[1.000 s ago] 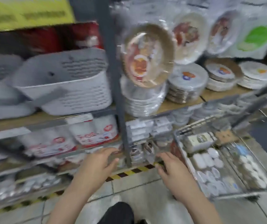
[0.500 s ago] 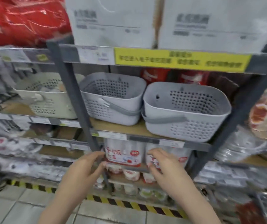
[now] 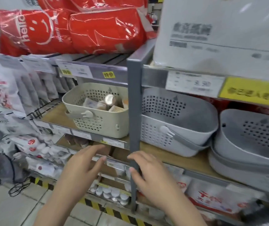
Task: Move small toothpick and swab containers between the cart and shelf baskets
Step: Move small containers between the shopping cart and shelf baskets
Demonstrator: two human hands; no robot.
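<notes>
Two hands were raised before the shelf, both empty: the left hand (image 3: 81,167) with fingers extended and loosely spread, the right hand (image 3: 148,173) relaxed, overlapping the grey upright post (image 3: 134,111). The small containers (image 3: 104,103) lay heaped in the beige basket (image 3: 97,123), above and ahead of the left hand, which was judged the nearer. The post stood just right of that basket, hindering the right hand. Open room lay above the rim, under the price rail (image 3: 89,72). Grey baskets (image 3: 179,121) sat right of the post.
</notes>
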